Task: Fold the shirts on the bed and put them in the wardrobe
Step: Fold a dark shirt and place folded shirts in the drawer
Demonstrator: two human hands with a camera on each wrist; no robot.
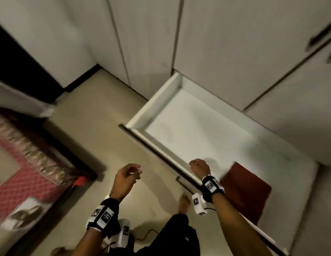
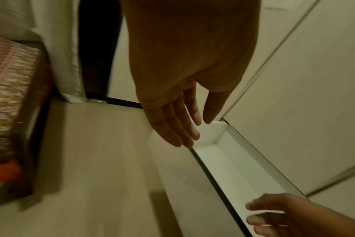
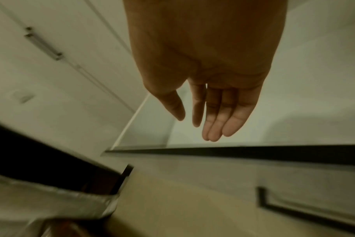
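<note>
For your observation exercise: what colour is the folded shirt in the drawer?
Dark red folded shirt; head view shows it best.

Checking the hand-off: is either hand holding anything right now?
Nothing is held: left hand and right hand are empty; the folded red shirt lies in the drawer.

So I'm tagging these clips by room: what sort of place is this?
Most likely a bedroom: a bed with a patterned cover at the left, a tall white wardrobe, and its open drawer holding a folded red shirt.
</note>
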